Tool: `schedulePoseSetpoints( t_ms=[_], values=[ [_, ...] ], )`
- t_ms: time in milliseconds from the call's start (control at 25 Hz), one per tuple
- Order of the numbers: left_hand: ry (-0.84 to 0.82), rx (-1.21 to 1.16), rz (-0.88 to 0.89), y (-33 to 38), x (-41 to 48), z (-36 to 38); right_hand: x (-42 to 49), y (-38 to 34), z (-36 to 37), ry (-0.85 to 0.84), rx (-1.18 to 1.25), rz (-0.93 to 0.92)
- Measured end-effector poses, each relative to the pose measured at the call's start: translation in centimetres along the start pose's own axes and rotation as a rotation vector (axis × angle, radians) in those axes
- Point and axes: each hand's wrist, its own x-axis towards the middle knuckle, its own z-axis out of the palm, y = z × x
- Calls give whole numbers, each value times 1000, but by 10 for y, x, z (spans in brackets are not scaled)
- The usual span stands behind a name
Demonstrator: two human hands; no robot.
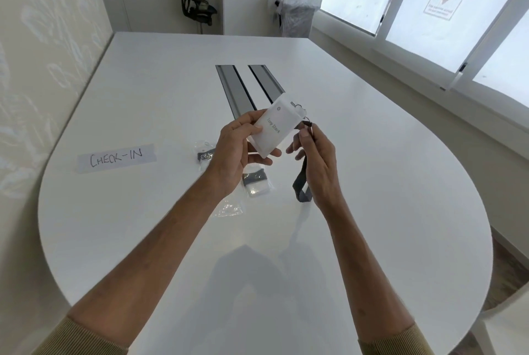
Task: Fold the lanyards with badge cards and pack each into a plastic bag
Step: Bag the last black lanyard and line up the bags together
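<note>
My left hand (pixel 237 151) grips a white badge card (pixel 274 128) in a clear holder, held up over the table. Its grey lanyard (pixel 301 185) runs from the card's clip down past my right hand (pixel 317 160), which pinches the strap near the clip; a loop of it hangs below. On the table lie two packed plastic bags, each with a folded grey lanyard: one bag (pixel 204 152) left of my left hand, the other bag (pixel 256 181) below it. An empty clear plastic bag (pixel 229 208) lies flat under my left forearm.
The white table (pixel 372 211) has two grey cable slots (pixel 249 88) down its middle. A paper label reading CHECK-IN (pixel 116 157) lies at the left. Beyond the table stand an office chair (pixel 194 2) and a lined bin (pixel 297 11). Windows run along the right.
</note>
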Motion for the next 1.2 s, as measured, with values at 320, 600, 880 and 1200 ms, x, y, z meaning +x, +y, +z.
schedulePoseSetpoints(
  t_ms=[320,600,880,1200],
  values=[
    [-36,-2,-22,-11,-3,1,-6,18,4,-146,81,219],
    [153,301,60,-25,-1,-1,-24,19,31,-236,13,300],
    [217,732,203,-53,-9,-21,-25,3,27,-443,-334,438],
    [-78,871,246,-77,-30,-20,-11,-4,-3,-351,-74,566]
  ],
)
